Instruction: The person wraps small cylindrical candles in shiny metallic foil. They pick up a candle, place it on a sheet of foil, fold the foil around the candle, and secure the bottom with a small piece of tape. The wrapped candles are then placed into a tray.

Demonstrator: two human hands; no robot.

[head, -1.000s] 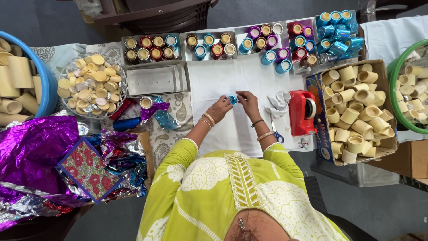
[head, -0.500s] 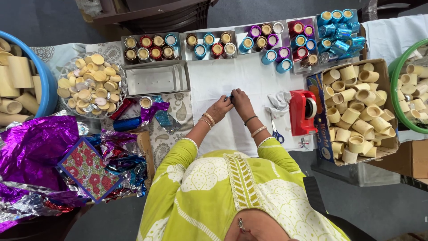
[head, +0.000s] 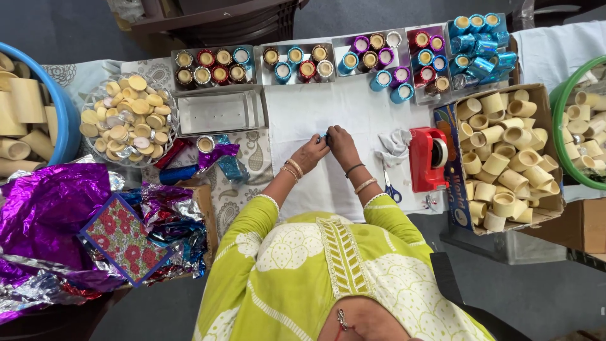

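You face a white sheet (head: 353,113) ringed by clutter. Compared with a second ago, your hands have closed together and the blue piece (head: 324,137) is nearly hidden. Your left hand (head: 310,151) and right hand (head: 341,140) meet at mid-sheet, fingertips pinched on it, perhaps a foil scrap. Bare sheet lies just beyond them. To the right, the red tape dispenser (head: 428,158) stands near, the cardboard box (head: 505,155) past it.

Bright colours across the work table

Lime-green tunic (head: 328,278) with white floral print; red tape dispenser (head: 428,159); purple foil (head: 50,208); blue tub (head: 60,107); green tub (head: 562,126); white cloth (head: 360,113).
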